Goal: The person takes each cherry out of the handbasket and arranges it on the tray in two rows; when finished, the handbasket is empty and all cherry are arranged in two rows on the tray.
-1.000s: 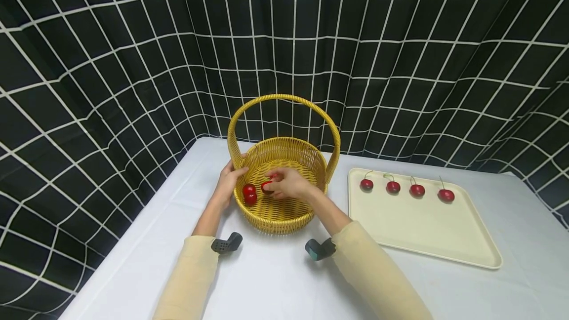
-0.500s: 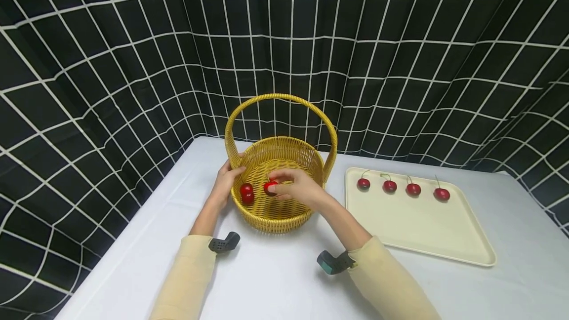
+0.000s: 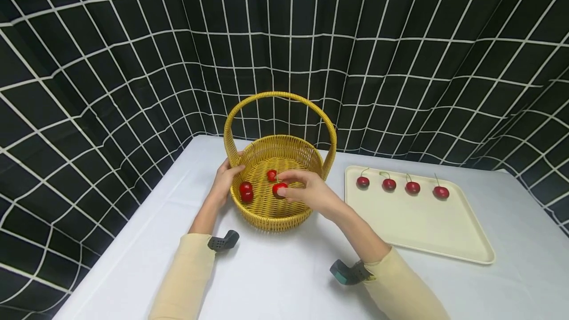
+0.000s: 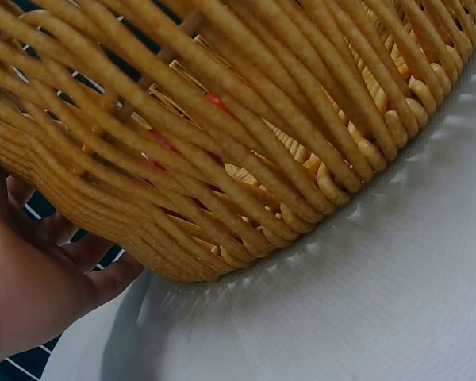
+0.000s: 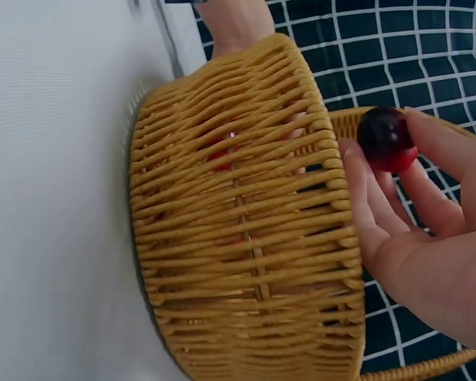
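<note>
A yellow wicker basket (image 3: 277, 223) with a tall arched handle stands on the table. At its left side, by the foot of the handle, my left hand (image 3: 223, 181) grips the rim. My right hand (image 3: 308, 191) is over the basket, pinching a dark red cherry (image 3: 279, 190) between thumb and fingers; its stem points up. In the right wrist view this cherry (image 5: 386, 139) shows above the basket's rim. Inside the basket, two cherries (image 3: 246, 191) lie together at the left, and another cherry (image 3: 271, 175) lies farther back, just beyond the held one.
To the right lies a cream tray (image 3: 418, 226) with several stemmed cherries (image 3: 412, 188) in a row along its far side. A white cloth (image 3: 275, 280) covers the table. Behind hangs a black curtain (image 3: 306, 53) with a white grid.
My right hand has drawn back to the right with the cherry, uncovering the cherry at the back of the basket. My left hand has stayed on the rim.
</note>
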### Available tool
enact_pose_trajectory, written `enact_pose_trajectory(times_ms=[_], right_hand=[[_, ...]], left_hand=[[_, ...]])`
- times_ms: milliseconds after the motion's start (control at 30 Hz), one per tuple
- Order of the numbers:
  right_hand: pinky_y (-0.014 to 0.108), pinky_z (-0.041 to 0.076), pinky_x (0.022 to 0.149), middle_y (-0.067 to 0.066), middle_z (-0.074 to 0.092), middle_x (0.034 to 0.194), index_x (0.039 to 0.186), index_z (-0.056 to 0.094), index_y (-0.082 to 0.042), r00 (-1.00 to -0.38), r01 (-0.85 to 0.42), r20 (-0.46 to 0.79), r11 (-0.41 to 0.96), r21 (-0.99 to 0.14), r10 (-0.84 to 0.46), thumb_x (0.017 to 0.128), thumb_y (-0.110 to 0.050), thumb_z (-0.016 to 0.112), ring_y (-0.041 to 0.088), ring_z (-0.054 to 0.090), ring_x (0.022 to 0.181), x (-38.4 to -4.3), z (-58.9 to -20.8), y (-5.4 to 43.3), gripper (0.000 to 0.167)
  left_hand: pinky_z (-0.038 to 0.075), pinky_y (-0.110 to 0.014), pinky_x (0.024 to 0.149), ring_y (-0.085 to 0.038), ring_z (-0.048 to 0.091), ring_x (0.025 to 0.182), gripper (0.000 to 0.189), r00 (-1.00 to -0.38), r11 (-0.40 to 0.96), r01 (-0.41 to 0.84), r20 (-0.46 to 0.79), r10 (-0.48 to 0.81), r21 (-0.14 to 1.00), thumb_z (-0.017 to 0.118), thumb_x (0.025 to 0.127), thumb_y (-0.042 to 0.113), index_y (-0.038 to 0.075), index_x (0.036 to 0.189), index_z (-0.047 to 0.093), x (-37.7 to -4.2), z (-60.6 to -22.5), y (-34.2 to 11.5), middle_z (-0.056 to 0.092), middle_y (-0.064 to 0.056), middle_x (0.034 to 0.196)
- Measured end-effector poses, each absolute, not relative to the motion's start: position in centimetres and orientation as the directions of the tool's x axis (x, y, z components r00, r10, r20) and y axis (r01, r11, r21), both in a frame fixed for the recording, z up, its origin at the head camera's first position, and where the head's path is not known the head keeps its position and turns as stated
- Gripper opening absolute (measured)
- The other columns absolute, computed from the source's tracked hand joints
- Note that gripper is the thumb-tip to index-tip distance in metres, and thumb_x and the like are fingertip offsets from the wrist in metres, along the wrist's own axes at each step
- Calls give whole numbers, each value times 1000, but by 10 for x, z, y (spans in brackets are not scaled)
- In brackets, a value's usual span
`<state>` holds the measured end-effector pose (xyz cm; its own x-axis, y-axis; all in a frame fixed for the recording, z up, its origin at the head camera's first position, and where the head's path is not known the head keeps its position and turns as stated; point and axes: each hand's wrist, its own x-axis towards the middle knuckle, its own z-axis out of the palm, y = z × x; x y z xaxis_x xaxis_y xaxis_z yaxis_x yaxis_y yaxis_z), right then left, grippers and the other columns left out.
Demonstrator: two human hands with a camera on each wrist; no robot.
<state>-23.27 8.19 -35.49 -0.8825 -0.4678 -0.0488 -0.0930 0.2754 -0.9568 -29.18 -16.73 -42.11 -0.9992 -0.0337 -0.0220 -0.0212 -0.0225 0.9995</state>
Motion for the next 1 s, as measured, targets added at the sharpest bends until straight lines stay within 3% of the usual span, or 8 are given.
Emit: enact_pose_trajectory(times_ms=[100,333,533,767,1000], right_hand=[[38,51,87,9,58,122,126,60,-9,-889,-95,-52,293,-951,-455,87,-24,71,33,65,94,-228,-355,90,42],[54,36,101,1,59,121,125,61,-19,-911,10,-144,330,-944,-386,84,-32,73,29,64,98,-219,-352,110,44],[46,45,95,6,60,120,127,59,-12,-909,-62,-81,324,-944,-408,87,-28,71,30,64,94,-216,-351,127,44],[50,40,100,11,63,116,128,57,-6,-910,-55,-60,263,-963,-409,87,-25,71,29,65,97,-210,-349,142,47],[45,41,99,12,65,116,129,55,-1,-905,-42,-57,221,-974,-423,89,-24,68,26,64,101,-210,-352,150,48]], left_hand=[[18,-42,112,-26,31,135,50,-999,-23,-20,-21,-25,1000,50,95,12,11,144,39,-293,-421,-166,36,-11,147],[20,-42,112,-25,30,136,50,-1000,-32,-26,-27,-7,999,49,95,11,10,144,38,-295,-422,-165,34,-11,148],[20,-42,111,-25,31,134,50,-1000,-38,-24,-25,-14,999,50,95,11,10,143,39,-294,-420,-164,35,-11,147],[19,-42,111,-26,31,134,50,-1000,-24,-17,-18,-17,1000,49,95,11,10,143,38,-294,-419,-166,36,-12,147],[19,-43,111,-27,30,135,50,-1000,-21,-29,-29,-12,999,48,96,11,8,144,37,-290,-419,-168,35,-12,147]])
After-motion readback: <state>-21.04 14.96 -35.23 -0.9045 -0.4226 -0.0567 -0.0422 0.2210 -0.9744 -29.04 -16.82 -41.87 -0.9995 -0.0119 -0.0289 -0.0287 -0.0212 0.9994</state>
